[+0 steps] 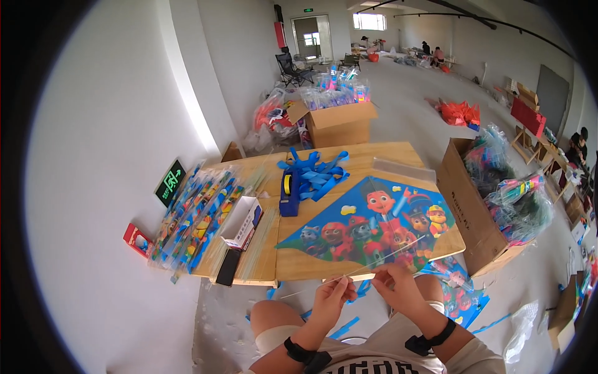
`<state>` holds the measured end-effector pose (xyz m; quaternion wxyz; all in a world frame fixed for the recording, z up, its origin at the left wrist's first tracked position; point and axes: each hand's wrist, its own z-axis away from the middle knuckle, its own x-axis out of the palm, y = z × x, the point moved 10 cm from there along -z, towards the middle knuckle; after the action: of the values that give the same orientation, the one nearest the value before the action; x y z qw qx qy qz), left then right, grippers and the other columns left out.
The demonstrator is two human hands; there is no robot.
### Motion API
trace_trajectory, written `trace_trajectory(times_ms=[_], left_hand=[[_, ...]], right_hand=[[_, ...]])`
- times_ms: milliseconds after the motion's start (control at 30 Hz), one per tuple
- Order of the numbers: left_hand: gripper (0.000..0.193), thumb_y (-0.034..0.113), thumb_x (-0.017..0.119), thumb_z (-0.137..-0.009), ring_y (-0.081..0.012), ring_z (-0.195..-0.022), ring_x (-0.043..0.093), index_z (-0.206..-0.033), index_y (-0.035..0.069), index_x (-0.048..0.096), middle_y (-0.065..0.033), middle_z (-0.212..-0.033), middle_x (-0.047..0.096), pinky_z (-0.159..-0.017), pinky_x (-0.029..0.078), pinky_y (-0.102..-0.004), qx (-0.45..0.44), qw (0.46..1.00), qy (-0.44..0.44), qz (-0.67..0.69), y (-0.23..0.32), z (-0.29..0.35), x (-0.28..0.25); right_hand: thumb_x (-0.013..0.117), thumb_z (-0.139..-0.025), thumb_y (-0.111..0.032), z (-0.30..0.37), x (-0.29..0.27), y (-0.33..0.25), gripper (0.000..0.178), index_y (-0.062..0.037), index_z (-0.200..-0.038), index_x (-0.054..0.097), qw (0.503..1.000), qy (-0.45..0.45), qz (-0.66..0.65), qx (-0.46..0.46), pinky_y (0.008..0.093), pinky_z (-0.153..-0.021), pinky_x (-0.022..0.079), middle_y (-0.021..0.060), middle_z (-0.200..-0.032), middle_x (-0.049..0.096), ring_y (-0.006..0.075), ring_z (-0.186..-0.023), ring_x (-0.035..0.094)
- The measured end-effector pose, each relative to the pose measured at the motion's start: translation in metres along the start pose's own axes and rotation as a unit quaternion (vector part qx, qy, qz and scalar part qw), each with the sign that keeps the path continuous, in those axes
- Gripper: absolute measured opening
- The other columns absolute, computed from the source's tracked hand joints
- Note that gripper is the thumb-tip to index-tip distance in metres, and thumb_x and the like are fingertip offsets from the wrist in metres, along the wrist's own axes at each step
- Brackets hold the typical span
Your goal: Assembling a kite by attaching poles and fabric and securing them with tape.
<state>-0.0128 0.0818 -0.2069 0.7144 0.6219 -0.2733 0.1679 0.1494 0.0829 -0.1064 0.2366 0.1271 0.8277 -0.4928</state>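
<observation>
A thin whitish rod slants across the near edge of the table, its far end over a printed kite. My left hand pinches the rod between thumb and fingers, just off the table edge. Close beside it, my right hand has its fingers curled together at the same rod; their exact grip is partly hidden. The blue, diamond-like kite sheet carries cartoon figures and lies flat on the wooden table.
Left on the table are a blue tape dispenser, blue ribbons, a small white box, a black phone-like slab and wrapped kites. Cartons of plastic-wrapped goods stand right and behind. More kite sheets lie below right.
</observation>
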Motion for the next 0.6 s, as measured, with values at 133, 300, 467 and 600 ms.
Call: trace_trajectory(times_ms=[133,300,467,600], left_hand=[[0.023,0.02,0.054,-0.106,-0.0186,-0.09,0.068,-0.109,-0.001,0.063,-0.0096,-0.099,0.068,-0.083,0.055,-0.031,-0.033,0.999,0.013,-0.037,-0.028,-0.013,-0.014],[0.025,0.021,0.053,-0.107,-0.0196,-0.099,0.069,-0.112,-0.002,0.063,-0.0106,-0.109,0.07,-0.093,0.054,-0.0334,0.044,0.992,0.026,-0.117,-0.025,-0.064,-0.061],[0.021,0.019,0.055,-0.105,-0.0133,-0.109,0.061,-0.115,0.003,0.065,-0.0077,-0.115,0.069,-0.098,0.046,-0.0291,0.089,0.978,-0.002,-0.187,-0.02,-0.124,-0.101],[0.024,0.019,0.056,-0.105,-0.0122,-0.107,0.062,-0.117,0.001,0.066,-0.0067,-0.115,0.07,-0.094,0.046,-0.0284,0.102,0.948,-0.02,-0.301,-0.025,-0.15,-0.109]], right_hand=[[0.072,-0.085,-0.011,0.007,0.032,0.108,0.036,-0.0049,-0.12,0.063,0.946,0.019,-0.244,0.215,0.0404,-0.069,0.056,0.0069,-0.098,0.069,0.03,-0.076,0.068],[0.068,-0.09,-0.023,-0.008,0.019,0.156,0.049,-0.0057,-0.133,0.055,0.962,-0.1,0.253,0.011,0.0456,-0.086,0.054,0.0105,-0.125,0.062,0.0332,-0.104,0.065],[0.065,-0.092,-0.036,0.001,0.05,0.188,0.064,-0.011,-0.148,0.045,0.912,-0.137,0.381,-0.063,0.0504,-0.11,0.039,0.0107,-0.153,0.044,0.0354,-0.138,0.045],[0.059,-0.094,-0.046,0.009,0.069,0.206,0.069,-0.0123,-0.152,0.041,0.896,-0.178,0.406,-0.026,0.0531,-0.115,0.031,0.0092,-0.158,0.039,0.0337,-0.145,0.038]])
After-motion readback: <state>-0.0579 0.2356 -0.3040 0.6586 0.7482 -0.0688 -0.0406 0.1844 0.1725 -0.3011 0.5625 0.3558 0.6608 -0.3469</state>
